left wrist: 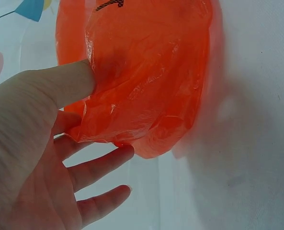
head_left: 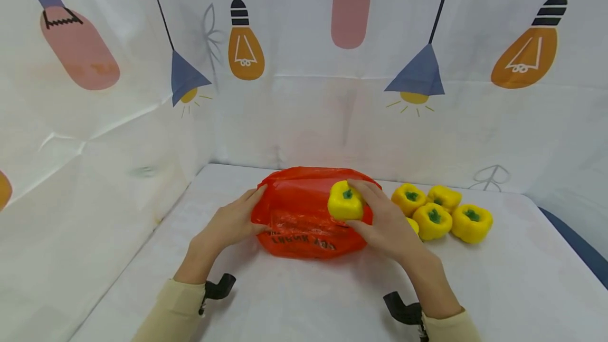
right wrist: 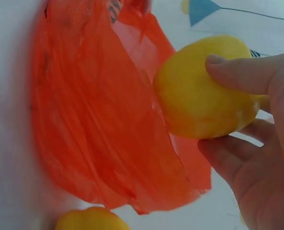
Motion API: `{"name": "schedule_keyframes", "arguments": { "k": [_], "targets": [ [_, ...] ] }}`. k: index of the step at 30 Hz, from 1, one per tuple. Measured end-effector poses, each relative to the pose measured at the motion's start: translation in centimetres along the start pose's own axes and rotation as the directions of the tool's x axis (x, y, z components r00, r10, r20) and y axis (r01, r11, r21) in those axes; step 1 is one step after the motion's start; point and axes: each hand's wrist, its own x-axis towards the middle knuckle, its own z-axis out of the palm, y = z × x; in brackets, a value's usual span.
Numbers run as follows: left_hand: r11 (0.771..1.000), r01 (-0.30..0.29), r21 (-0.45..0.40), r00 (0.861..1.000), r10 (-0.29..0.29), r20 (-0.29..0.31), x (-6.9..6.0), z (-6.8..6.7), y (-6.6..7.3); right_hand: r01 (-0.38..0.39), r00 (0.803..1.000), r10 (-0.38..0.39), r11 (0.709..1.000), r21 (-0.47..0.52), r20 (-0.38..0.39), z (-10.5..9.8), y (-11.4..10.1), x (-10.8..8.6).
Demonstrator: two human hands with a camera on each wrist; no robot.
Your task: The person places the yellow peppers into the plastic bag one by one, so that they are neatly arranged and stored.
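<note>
- Right hand grips the pepper mid-frame: looks smooth, maybe slippery; hold its sides.
- Left hand pinches the bag: seems light, floppy; hold its edge.

Red plastic bag: dark print along its lower front, looks like "THANK YOU", letters warped by creases. Smaller marks at its left end, can't make out. Both wrist views: only cut-off letter bits on bag, unreadable.
</note>
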Motion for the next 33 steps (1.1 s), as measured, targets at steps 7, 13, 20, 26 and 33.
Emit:
{"name": "schedule_keyframes", "arguments": {
  "k": [7, 13, 20, 26, 33],
  "targets": [
    [1.000, -0.010, -0.009, 1.000, 0.010, -0.010, -0.3, 0.1, 0.0, 0.063, 0.998, -0.063, 0.998, 0.024, -0.001, 2.0, -0.5, 1.2],
    [1.000, -0.017, -0.013, 1.000, 0.017, -0.015, -0.4, 0.2, 0.1, 0.093, 0.995, -0.095, 0.993, 0.069, 0.029, 3.8, -0.5, 2.1],
    [1.000, 0.007, -0.022, 1.000, -0.008, -0.009, -0.2, 0.1, 0.5, 0.044, 0.998, -0.048, 0.995, 0.088, 0.049, 5.4, -0.9, 3.1],
    [1.000, 0.003, -0.013, 1.000, -0.003, -0.013, -0.3, 0.1, 0.5, -0.029, 0.996, 0.019, 0.993, 0.118, 0.083, 6.6, -1.5, 4.0],
    [1.000, -0.021, -0.001, 1.000, 0.021, -0.021, -0.2, 0.2, 0.6, -0.097, 0.989, 0.082, 0.988, 0.121, 0.125, 7.3, -2.1, 4.8]
  ]
}}
